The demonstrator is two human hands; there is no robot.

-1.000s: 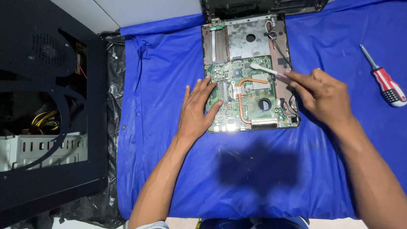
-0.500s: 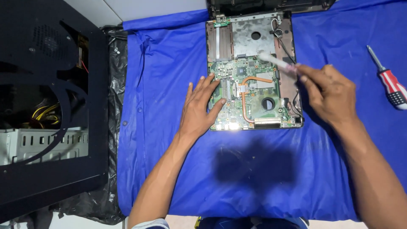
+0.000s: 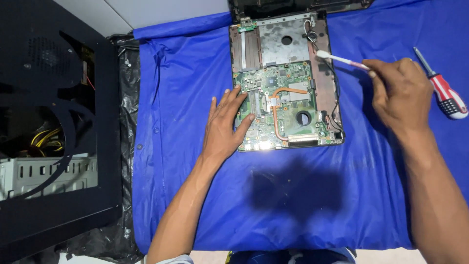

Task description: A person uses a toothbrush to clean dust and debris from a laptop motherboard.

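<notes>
A single head-worn camera looked almost straight down from above the person's shoulders, close enough that both forearms entered from the bottom edge and ran up to the left hand (image 3: 225,128) and right hand (image 3: 399,93). The opened laptop base (image 3: 286,80) sat high and just right of centre on the blue cloth (image 3: 293,195), its far end cut off by the top edge (no second view covered the scene). A black computer case (image 3: 53,127) filled the left side.
</notes>
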